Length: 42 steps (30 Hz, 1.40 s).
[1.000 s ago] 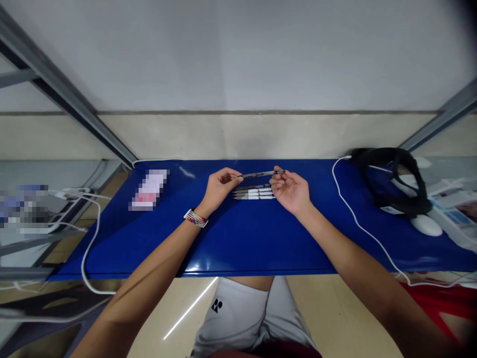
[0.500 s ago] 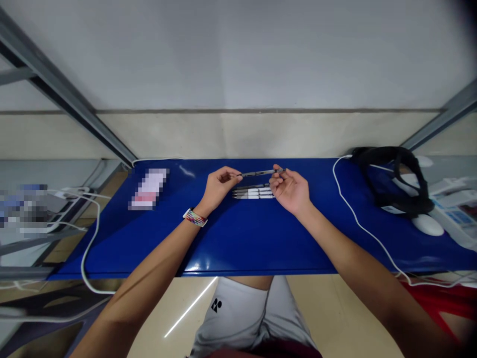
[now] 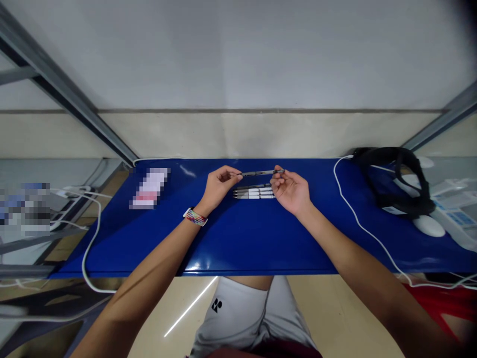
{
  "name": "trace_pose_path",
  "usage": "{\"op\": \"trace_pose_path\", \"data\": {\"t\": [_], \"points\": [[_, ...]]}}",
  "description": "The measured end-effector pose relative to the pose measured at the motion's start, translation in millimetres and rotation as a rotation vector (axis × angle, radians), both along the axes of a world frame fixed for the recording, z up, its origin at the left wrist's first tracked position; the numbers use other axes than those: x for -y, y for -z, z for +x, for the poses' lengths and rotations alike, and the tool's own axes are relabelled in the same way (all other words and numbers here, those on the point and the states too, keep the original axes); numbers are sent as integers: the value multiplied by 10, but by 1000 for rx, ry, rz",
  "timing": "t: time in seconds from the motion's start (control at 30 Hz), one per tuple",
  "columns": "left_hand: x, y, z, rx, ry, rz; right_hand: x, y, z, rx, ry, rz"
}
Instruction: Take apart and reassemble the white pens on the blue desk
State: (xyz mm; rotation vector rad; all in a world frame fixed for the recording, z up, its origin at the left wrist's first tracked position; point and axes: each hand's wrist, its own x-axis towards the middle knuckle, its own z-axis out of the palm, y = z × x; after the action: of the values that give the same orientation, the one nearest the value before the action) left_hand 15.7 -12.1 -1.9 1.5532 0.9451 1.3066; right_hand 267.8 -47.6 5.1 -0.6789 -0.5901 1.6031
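Note:
A slim pen [image 3: 258,173], dark with a grey barrel, is held nearly level above the blue tabletop [image 3: 257,238]. The fingertips of my left hand [image 3: 221,184] pinch its left end, and a colourful woven band [image 3: 196,217] circles that wrist. At the other end, my right hand [image 3: 290,189] grips the pen between thumb and fingers, palm turned partly up. Just below it, several white-and-grey pens [image 3: 253,193] lie side by side on the table, their right ends partly hidden by my right hand.
A blurred pale-pink rectangular item [image 3: 151,188] lies at the left. On the right rests a black headset with a strap [image 3: 395,184], near a white rounded object [image 3: 429,225]. White cables [image 3: 357,223] run along both sides. Grey metal posts [image 3: 80,107] frame the table.
Almost nothing differs. Both hands keep hold of the same pen in nearly the same place, and the view has shifted very slightly.

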Motion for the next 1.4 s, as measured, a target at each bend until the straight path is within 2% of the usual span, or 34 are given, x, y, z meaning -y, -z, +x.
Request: {"op": "trace_pose_path", "data": {"t": [0.43, 1.4], "points": [[-2, 17, 9, 17, 28, -3, 27, -45, -5, -216, -8, -81], [-25, 58, -7, 25, 58, -19, -36, 38, 24, -151, -5, -56]]}}
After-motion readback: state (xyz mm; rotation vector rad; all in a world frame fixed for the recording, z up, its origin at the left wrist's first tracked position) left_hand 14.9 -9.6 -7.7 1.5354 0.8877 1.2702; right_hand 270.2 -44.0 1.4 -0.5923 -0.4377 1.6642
